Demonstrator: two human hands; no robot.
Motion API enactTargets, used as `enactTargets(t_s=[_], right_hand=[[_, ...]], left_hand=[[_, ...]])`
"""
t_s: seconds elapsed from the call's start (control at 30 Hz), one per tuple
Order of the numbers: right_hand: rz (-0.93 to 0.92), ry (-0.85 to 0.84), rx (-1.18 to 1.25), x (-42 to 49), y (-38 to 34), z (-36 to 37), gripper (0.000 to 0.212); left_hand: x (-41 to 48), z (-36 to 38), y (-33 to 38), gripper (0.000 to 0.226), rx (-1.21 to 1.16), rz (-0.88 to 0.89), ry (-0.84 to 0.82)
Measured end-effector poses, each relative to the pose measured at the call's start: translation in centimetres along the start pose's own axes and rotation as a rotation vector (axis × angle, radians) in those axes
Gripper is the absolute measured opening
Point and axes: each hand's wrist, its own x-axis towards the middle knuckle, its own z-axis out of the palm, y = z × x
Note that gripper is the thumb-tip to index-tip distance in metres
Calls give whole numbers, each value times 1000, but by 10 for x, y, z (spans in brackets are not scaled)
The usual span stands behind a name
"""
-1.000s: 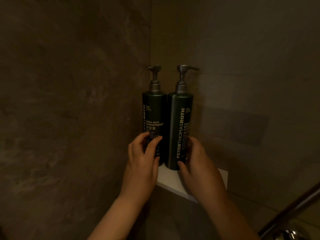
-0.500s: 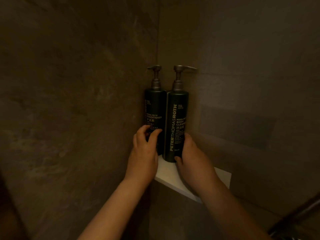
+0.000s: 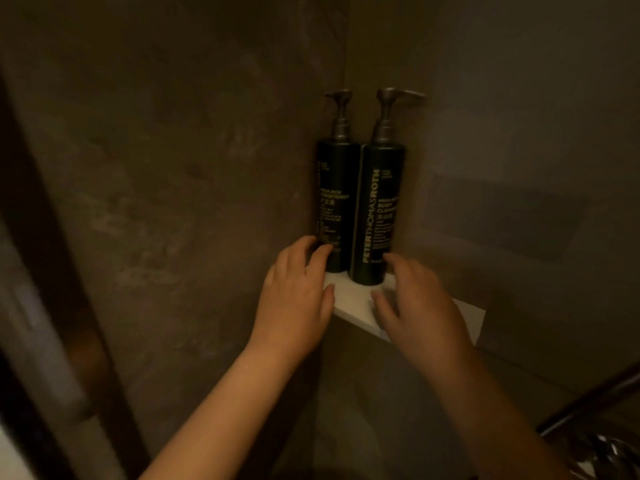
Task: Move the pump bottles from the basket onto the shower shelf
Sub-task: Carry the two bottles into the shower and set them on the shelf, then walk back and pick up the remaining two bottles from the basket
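Note:
Two dark green pump bottles stand upright and touching on the white corner shelf (image 3: 353, 303). The conditioner bottle (image 3: 336, 188) is on the left, against the wall corner. The body cleanser bottle (image 3: 379, 209) is on the right. My left hand (image 3: 294, 299) is just in front of the conditioner bottle's base, fingers loosely spread; its fingertips are at or just off the bottle, I cannot tell which. My right hand (image 3: 415, 306) hovers over the shelf in front of the cleanser bottle, fingers relaxed, holding nothing. The basket is out of view.
Dark stone walls meet in the corner behind the bottles. A dark door frame (image 3: 45, 271) runs down the left side. Chrome fittings (image 3: 602, 448) and a dark bar show at the lower right.
Both hands have let go of the bottles and drawn back toward me. The bottles stay upright on the shelf. The view has shifted left.

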Motion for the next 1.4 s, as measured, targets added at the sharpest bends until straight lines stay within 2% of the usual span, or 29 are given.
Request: enactTargets(t_s=[0.13,0.27,0.53,0.77,1.0,1.23,1.4], right_hand=[[-81,-2,-7,-41,-19,6,44],[-144,21,26,-61,-46,16,36],[-254,-95,240,-96,-131,36,40],[-341,-146,368,-137,-227,59,34],[-383,-335,456,-179,-331,96,45],[-440,-453,541,-224,-412,136,49],[-532,-531,567,-234,-447,160,52]], left_hand=[[-38,-39,-7,52,79,78,-12],[-74,-70,-22,47,117,64,-90],[-143,-123,-58,41,158,73,-171],[-215,-191,-113,42,148,-120,-80],[-301,-254,-184,46,259,-472,-95],[-389,-307,-238,41,466,-606,-54],[-415,-330,-262,33,475,-720,-2]])
